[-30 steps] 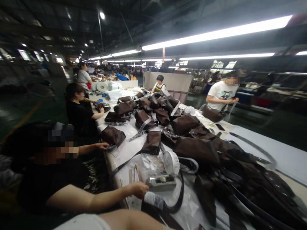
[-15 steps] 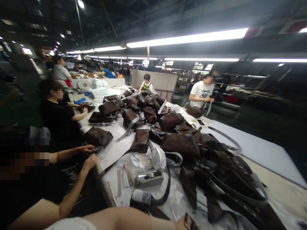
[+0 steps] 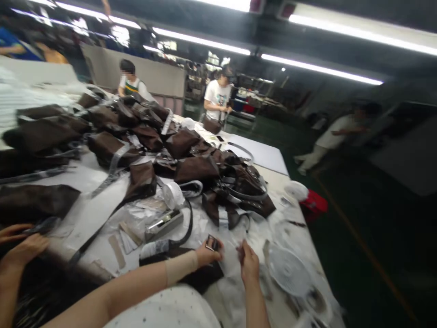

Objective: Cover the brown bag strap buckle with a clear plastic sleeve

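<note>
Left hand [image 3: 210, 253] pinches a small metal buckle [image 3: 211, 242] over the table [image 3: 102, 200], just beside a dark strap [image 3: 186, 228]. Right hand [image 3: 248, 262] is closed, possibly on a small part; too blurred to tell. Buckle looks unattached. Brown bags [image 3: 191, 168] are piled behind.

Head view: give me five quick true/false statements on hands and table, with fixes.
1. The left hand pinches a small metal buckle. True.
2. The right hand rests on the small white fan. False: the fan stands farther up the table, untouched.
3. Brown bags are piled on the table. True.
4. The red container sits among the bags. False: it is off the table's right edge.
5. The left wrist wears a beige wrap. True.
</note>
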A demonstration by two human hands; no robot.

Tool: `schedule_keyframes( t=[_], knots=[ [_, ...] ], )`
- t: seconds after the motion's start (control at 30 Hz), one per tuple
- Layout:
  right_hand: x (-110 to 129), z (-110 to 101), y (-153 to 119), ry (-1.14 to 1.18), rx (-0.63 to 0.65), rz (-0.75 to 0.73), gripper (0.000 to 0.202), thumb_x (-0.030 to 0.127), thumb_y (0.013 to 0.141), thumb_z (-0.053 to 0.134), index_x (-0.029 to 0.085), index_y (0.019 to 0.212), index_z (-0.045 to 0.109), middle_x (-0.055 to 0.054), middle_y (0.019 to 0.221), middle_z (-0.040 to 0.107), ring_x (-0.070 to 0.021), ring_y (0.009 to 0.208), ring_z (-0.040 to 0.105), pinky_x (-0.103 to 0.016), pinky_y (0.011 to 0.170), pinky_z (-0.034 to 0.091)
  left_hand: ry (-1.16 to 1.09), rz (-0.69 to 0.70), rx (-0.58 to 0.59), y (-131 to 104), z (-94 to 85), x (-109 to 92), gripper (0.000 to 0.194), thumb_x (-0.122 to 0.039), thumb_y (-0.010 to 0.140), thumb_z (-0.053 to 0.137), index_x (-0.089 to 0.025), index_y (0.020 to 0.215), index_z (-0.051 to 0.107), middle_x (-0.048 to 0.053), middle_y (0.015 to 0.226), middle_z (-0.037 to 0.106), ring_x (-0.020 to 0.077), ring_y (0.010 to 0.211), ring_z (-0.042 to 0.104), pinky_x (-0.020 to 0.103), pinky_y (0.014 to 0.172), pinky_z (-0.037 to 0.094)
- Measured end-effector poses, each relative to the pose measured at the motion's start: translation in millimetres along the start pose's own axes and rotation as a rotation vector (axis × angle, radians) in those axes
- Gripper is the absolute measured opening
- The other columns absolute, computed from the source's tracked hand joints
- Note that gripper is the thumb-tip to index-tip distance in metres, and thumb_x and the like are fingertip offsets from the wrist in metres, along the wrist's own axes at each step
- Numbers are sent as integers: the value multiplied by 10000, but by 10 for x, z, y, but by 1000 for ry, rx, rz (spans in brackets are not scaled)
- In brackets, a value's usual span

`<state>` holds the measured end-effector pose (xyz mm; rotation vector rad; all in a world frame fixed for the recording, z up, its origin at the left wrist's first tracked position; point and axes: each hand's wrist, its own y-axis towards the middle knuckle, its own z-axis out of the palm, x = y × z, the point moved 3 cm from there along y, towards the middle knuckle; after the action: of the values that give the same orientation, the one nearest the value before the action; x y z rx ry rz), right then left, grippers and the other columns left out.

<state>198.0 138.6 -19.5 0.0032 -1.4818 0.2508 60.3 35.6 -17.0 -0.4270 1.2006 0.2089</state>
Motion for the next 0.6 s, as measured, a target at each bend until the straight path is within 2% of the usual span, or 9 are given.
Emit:
schedule_keyframes(
  t=[0.07,0.13,0.17,0.23,0.3,0.37,0.47,0.53,0.6],
  knots=[
    [65,-8,28,-12,-79,-84,607,745,550,664,149,662,628,-19,534,576,-124,456,495,-237,433,364,-16,-61,-28,7,-42,21,419,-205,411,823,-179,790,644,48,744,639,218,739,604,335,689,492],
    [127,-25,41,-39,-148,-143,586,732,631,631,146,657,615,24,488,508,-96,442,430,-222,442,326,-34,-110,-4,39,-66,36,457,-293,491,826,-161,897,663,47,840,653,168,749,590,278,691,478],
    [175,-28,33,-90,-151,-219,556,703,683,617,148,659,614,42,472,474,-90,445,410,-221,461,328,-45,-136,9,57,-74,42,459,-369,550,809,-155,931,669,52,877,657,141,720,574,254,666,467],
    [282,-14,-10,-252,-90,-417,482,617,791,582,151,673,616,56,474,444,-89,462,403,-222,509,347,-72,-180,25,84,-71,51,473,-515,651,731,-150,948,677,62,932,659,100,655,537,221,611,444],
    [366,15,-74,-411,5,-586,415,527,866,547,154,709,635,54,494,449,-92,481,420,-222,546,360,-96,-211,23,88,-36,56,491,-575,666,699,-153,917,676,54,902,655,89,614,513,212,573,428],
    [415,34,-124,-485,62,-656,369,472,893,535,157,742,655,50,504,455,-95,486,431,-220,551,360,-119,-225,20,66,30,53,473,-539,607,759,-161,870,655,35,812,640,108,618,532,221,574,435],
    [451,64,-160,-517,81,-713,354,436,909,518,155,754,665,35,521,482,-102,492,458,-218,545,368,-148,-229,16,5,136,51,438,-421,519,828,-171,799,602,14,712,618,146,626,562,248,578,446],
    [440,80,-132,-486,65,-724,351,428,915,510,152,763,664,32,528,489,-104,494,470,-216,540,375,-142,-219,4,-18,169,71,396,-365,507,822,-179,759,580,0,662,598,151,603,552,254,563,433],
    [406,64,-38,-389,-21,-670,361,451,905,518,148,762,655,49,497,446,-99,463,436,-212,503,361,-96,-167,-3,-4,163,104,342,-307,499,800,-181,738,591,-7,646,590,156,620,554,256,582,430]
  ],
)
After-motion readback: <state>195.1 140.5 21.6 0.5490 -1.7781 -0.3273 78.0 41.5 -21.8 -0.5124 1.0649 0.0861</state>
